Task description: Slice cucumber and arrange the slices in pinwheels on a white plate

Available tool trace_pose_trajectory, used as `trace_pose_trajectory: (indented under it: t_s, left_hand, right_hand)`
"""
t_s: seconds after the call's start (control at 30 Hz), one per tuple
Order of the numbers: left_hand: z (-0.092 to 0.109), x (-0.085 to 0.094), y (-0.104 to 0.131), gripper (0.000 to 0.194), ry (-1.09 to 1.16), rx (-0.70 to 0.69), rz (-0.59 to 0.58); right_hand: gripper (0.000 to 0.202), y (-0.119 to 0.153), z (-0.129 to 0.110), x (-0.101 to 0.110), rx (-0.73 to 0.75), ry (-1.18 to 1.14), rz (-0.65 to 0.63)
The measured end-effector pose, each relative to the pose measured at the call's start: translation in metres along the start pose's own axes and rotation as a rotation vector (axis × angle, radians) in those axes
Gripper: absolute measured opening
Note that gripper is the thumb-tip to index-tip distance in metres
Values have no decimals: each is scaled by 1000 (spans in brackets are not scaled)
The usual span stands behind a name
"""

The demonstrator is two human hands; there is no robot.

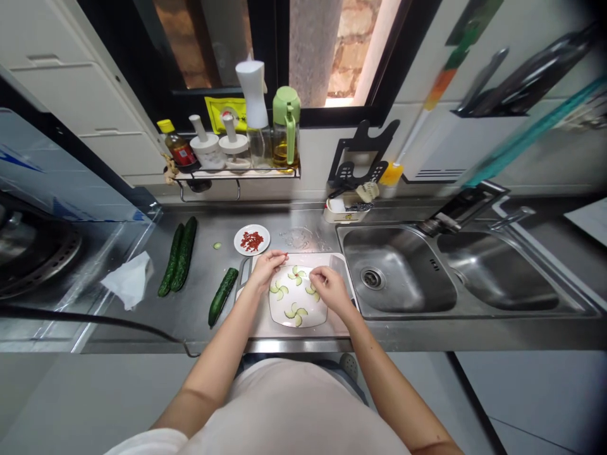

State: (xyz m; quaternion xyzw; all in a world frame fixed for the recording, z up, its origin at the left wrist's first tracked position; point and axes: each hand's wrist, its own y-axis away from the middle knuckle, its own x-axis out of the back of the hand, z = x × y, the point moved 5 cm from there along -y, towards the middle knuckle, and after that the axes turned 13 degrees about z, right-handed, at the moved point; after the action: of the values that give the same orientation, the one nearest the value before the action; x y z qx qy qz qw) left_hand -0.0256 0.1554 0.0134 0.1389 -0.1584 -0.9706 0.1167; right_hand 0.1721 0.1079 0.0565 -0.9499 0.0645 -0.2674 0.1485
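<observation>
A white square plate (275, 313) lies on the cutting board (258, 325) in front of me. Thin cucumber slices (296, 314) are laid on it in several pinwheel shapes, and the far one has a bit of red at its centre. My left hand (266, 270) is over the plate's far left corner, its fingertips pinched on a small red piece (286, 254). Above the right-hand pinwheel, my right hand (329, 288) has its fingers closed in a pinch; whatever they hold is too small to make out. Beyond the board sits a small white dish (239, 242) of red pieces (251, 241).
Left of the board lies a cut cucumber (222, 297), with two whole cucumbers (179, 259) farther left beside a crumpled white tissue (129, 280). A double sink (403, 272) is on the right. Bottles and jars line a wall rack (237, 172).
</observation>
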Motion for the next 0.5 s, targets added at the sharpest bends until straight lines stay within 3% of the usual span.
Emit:
trace_pose_trajectory:
  t_s: [0.2,0.5]
  left_hand:
    - [13,-24,28,34,-37,-78,-85]
    - [29,-36,49,30,-190,-292,-190]
  right_hand:
    - [17,-21,-17,1,8,-64,19]
    - [13,-27,-27,10,119,-20,-18]
